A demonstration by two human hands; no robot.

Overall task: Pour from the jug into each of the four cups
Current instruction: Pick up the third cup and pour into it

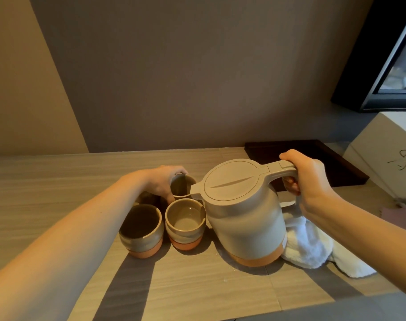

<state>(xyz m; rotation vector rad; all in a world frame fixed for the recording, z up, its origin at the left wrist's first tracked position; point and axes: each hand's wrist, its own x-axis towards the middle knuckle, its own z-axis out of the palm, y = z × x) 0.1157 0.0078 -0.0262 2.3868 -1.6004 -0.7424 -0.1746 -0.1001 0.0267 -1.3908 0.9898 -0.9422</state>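
Note:
A beige jug [243, 216] with an orange base and closed lid stands upright on the wooden counter, spout pointing left. My right hand [311, 179] is wrapped around its handle. Left of it sit beige cups with orange bases: a near-left cup [140, 230], a near-right cup [185, 223] just under the spout, and a far cup [182, 186]. My left hand [161, 181] grips the far cup from the left side. A fourth cup [148, 198] is mostly hidden behind my left forearm. I cannot tell what the cups contain.
A white towel [313, 246] lies bunched behind and right of the jug. A dark tray [331, 158] sits at the back right, a white box [387, 154] beside it. The wall [174, 89] runs close behind the counter [58, 181].

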